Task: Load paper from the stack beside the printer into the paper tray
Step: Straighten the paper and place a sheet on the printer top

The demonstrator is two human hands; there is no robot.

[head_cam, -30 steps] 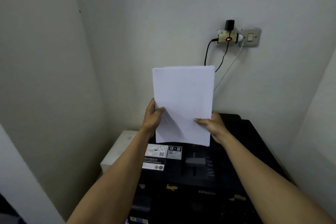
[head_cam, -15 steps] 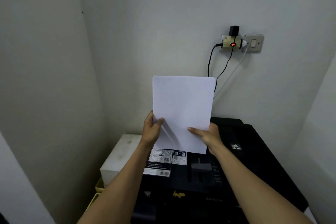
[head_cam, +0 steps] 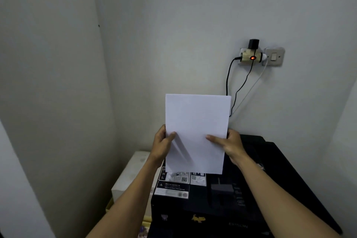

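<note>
A sheaf of white paper [head_cam: 197,121] stands upright in front of me, above the back of the black printer [head_cam: 270,189]. My left hand [head_cam: 163,144] grips its left edge, thumb on the front. My right hand [head_cam: 229,144] grips its right edge the same way. The paper's bottom edge hangs just above the printer's rear paper tray [head_cam: 204,185], where instruction labels and a grey edge guide [head_cam: 221,189] show. The paper hides the tray's slot.
A white ream or box [head_cam: 131,176] sits left of the printer in the wall corner. On the back wall a socket adapter [head_cam: 251,57] with a red light feeds cables [head_cam: 229,83] down behind the printer. Walls close in left and right.
The paper and both hands have sunk lower in the view, toward the printer's rear tray, and the camera has tipped up a little. Both grips are unchanged.
</note>
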